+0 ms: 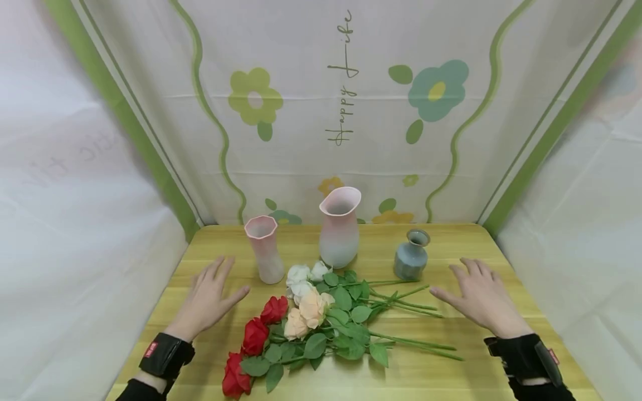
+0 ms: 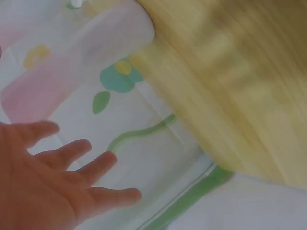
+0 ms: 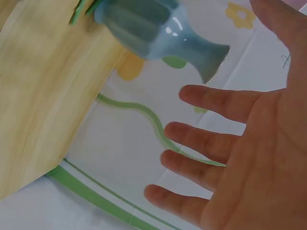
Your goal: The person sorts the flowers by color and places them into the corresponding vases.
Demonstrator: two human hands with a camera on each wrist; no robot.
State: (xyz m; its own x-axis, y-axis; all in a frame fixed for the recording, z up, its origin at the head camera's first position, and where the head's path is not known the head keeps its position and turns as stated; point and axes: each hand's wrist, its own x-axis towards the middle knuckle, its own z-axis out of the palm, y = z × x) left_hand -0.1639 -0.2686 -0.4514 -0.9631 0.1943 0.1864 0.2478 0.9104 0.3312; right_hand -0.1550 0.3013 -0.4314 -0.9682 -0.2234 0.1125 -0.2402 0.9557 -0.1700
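My left hand (image 1: 208, 301) is at the left of the table with its fingers spread and nothing in it. Just beyond its fingertips stands a slim pink and white vase (image 1: 266, 253). On the right side, my right hand (image 1: 478, 295) also has its fingers spread and holds nothing; a small blue-grey vase (image 1: 411, 257) stands nearest to it. Between the hands lie red roses (image 1: 256, 336), peach roses (image 1: 307, 314) and white roses (image 1: 299, 278), their green stems (image 1: 416, 341) pointing right towards the right hand. A larger pink and white vase (image 1: 339, 236) stands upright at the back middle.
The wooden table (image 1: 210, 367) ends at the back against a white cloth (image 1: 301, 33) printed with flowers and lettering. White cloth walls (image 1: 75, 223) with green edging close in on both sides. Black bands (image 1: 168, 355) sit on both wrists.
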